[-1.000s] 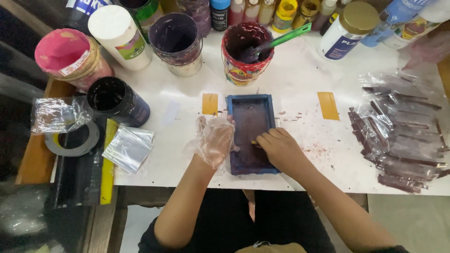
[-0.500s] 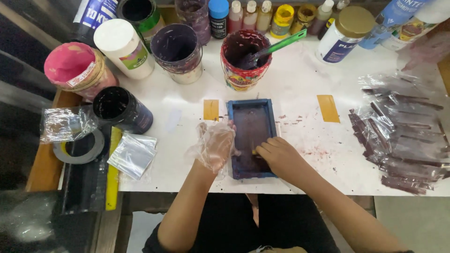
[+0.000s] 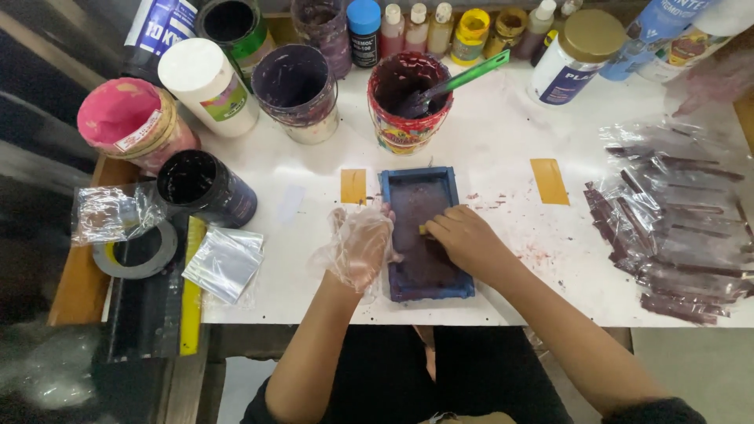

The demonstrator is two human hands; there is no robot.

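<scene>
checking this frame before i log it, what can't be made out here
Head view only:
- Tool in the right hand: the fingers cover all but a yellow tip.
- Mould surface under both hands: hidden.
- Left hand: the crumpled clear glove blurs the fingers.
- Bottles at the back: cut off by the top edge.

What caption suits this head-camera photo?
Gloved left hand steadies a blue tray; bare right hand works inside.

Tray (image 3: 425,235) on table (image 3: 503,133); bucket (image 3: 407,102) behind tray.
</scene>
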